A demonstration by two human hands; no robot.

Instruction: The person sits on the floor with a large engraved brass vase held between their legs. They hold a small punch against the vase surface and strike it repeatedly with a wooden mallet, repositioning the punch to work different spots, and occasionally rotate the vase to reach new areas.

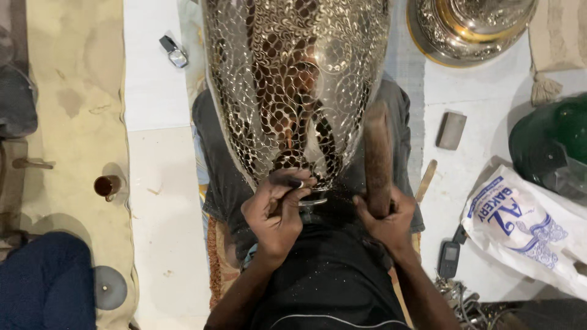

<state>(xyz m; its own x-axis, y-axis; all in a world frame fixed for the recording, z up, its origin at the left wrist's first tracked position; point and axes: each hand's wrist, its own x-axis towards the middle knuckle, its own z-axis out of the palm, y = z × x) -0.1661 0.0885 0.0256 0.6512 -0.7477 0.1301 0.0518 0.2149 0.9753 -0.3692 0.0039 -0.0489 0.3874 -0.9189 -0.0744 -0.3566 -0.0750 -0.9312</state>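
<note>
Large engraved metal vessel (296,85), silvery with dark pierced-looking scrollwork, filling the upper centre of the frame and lying across the lap. Left hand (276,211) just below its lower end, fingers (287,182) curled tight round a thin dark chisel (296,182), tip pressed against the vessel's lower rim. Right hand (382,220) to the right of it, fingers closed round the base of a wooden mallet (377,159), held upright and close beside the vessel's lower right flank; contact with the vessel not clear. Fine metal specks scattered over the black shirt (330,275) at bottom centre.

Pale floor (159,183) all round. Small brown cup (107,185) at left middle, on a beige mat. Small silver-and-black object (173,51) at upper left. Second ornate metal piece (468,27) with a gold band at upper right. Grey block (451,130) right of centre, flat wooden stick (426,179) below it. Dark green rounded object (550,146) at far right, white printed bag (526,226) under it, small phone (449,259) at lower right.
</note>
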